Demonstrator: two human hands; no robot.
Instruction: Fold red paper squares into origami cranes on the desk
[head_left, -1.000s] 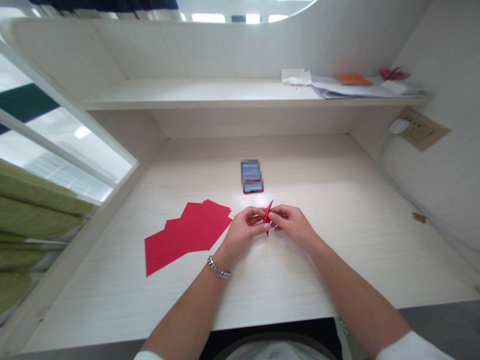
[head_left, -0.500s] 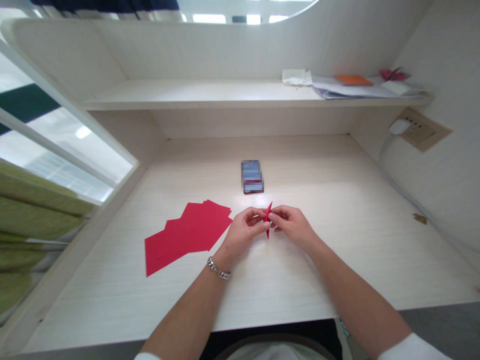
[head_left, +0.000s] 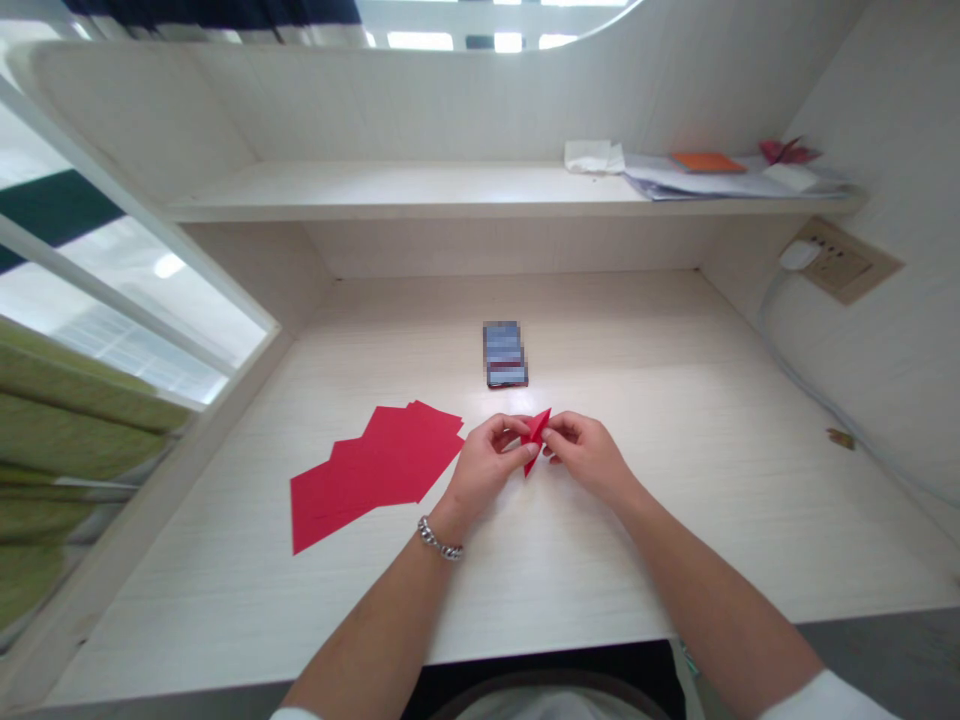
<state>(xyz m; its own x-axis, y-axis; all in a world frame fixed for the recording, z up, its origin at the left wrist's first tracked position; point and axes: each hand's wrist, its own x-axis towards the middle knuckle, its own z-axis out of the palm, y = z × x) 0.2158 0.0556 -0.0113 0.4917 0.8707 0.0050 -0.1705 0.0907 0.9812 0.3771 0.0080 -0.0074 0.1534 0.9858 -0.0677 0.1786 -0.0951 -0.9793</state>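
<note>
**A:** Your left hand [head_left: 487,462] and your right hand [head_left: 590,456] meet over the middle of the worktop [head_left: 675,500]. The folded red paper [head_left: 535,437] sits right between them.

**B:** Yes, and you are gripping it from both sides. The fingers [head_left: 525,451] of your left hand are pinched on its left edge, and those of your right hand are closed on its right edge. One sharp tip points up and away from you, the other down towards you.

**A:** I cannot tell whether the lower tip touches the worktop or hangs just above it.

**B:** Nor can I. You wear a metal bracelet [head_left: 439,540] on your left wrist.

**A:** Just to the left of your left hand lies a fanned stack of red sheets [head_left: 375,470], flat on the worktop. Its nearest corner is close to your knuckles but not touching them.

**B:** Beyond your hands, farther from you, a phone [head_left: 504,354] lies flat with its screen blurred out.

**A:** Above that runs a shelf [head_left: 375,190]. At its right end you have a white tissue [head_left: 593,154], some papers with an orange pad [head_left: 706,160] on top, and a red folded figure [head_left: 786,151].

**B:** On the wall to your right, a white plug [head_left: 796,254] sits in a socket plate [head_left: 844,263].
</note>
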